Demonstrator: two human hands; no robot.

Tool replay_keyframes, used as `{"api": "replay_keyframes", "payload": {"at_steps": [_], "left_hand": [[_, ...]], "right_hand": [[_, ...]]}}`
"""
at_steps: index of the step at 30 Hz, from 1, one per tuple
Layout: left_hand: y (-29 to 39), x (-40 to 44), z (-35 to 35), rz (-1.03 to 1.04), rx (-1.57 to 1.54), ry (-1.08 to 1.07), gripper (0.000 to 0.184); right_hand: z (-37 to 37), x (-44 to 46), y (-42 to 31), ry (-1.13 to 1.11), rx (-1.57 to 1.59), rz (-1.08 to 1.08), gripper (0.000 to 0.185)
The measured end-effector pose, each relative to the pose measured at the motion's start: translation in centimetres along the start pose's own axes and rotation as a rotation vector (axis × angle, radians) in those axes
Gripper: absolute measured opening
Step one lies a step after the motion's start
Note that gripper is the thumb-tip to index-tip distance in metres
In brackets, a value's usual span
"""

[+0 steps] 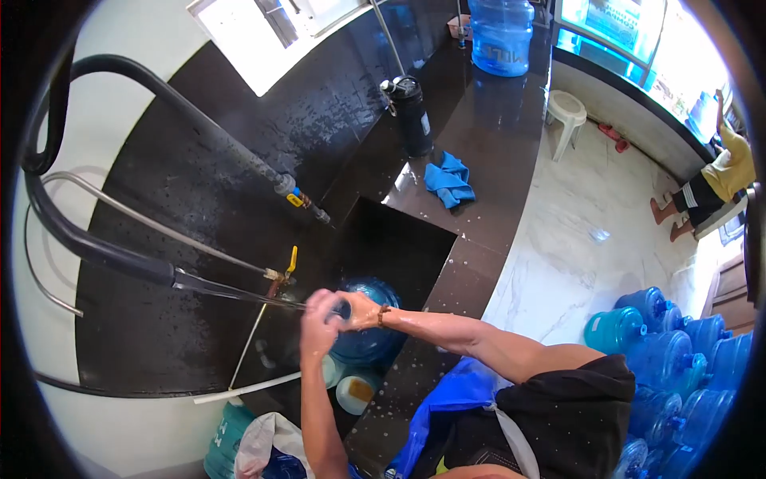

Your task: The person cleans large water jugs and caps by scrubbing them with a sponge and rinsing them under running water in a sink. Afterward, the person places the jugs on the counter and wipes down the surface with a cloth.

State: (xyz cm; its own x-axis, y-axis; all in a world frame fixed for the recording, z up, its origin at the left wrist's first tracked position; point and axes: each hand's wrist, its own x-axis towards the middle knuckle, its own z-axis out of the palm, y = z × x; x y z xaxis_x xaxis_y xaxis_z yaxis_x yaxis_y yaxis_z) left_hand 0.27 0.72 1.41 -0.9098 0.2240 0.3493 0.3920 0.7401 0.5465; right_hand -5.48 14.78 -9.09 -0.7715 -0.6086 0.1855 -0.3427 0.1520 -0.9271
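Observation:
In the sink [399, 231] stands a large clear blue water jug [371, 347], below my hands. My right hand [363, 310], with a brown bracelet at the wrist, is wet and curls around a small dark-blue round piece [343, 309]. Whether this is the jug's neck or a loose cap, I cannot tell. My left hand [321, 315] touches the same spot from the left, its fingers blurred by motion. From the end of a thick black hose [104, 247], a stream of water [239, 289] runs onto my hands.
Yellow-handled valves [293, 259] stick out near the sink. On the dark counter lie a blue cloth [451, 182], a black canister [411, 120] and another jug [501, 40]. Stacked blue jugs [662, 359] stand at right. A person [730, 168] is beyond a white stool [566, 108].

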Motion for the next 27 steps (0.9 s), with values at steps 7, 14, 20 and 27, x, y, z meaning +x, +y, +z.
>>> {"api": "replay_keyframes", "payload": {"at_steps": [7, 14, 20, 27], "left_hand": [[-2.2, -0.4, 0.4, -0.719, -0.761, 0.166, 0.023], [0.3, 0.2, 1.1, -0.55, 0.357, -0.158, 0.034], [-2.7, -0.5, 2.2, -0.292, 0.425, -0.227, 0.035], [2.0, -0.1, 4.0, -0.707, 0.48, -0.009, 0.054]], "right_hand": [[1.0, 0.8, -0.5, 0.047, 0.104, -0.051, 0.077], [0.9, 0.7, -0.4, -0.158, -0.216, -0.03, 0.082], [3.4, -0.3, 2.4, -0.029, -0.442, -0.032, 0.103], [3.7, 0.2, 3.3, -0.064, -0.37, -0.055, 0.079]]}}
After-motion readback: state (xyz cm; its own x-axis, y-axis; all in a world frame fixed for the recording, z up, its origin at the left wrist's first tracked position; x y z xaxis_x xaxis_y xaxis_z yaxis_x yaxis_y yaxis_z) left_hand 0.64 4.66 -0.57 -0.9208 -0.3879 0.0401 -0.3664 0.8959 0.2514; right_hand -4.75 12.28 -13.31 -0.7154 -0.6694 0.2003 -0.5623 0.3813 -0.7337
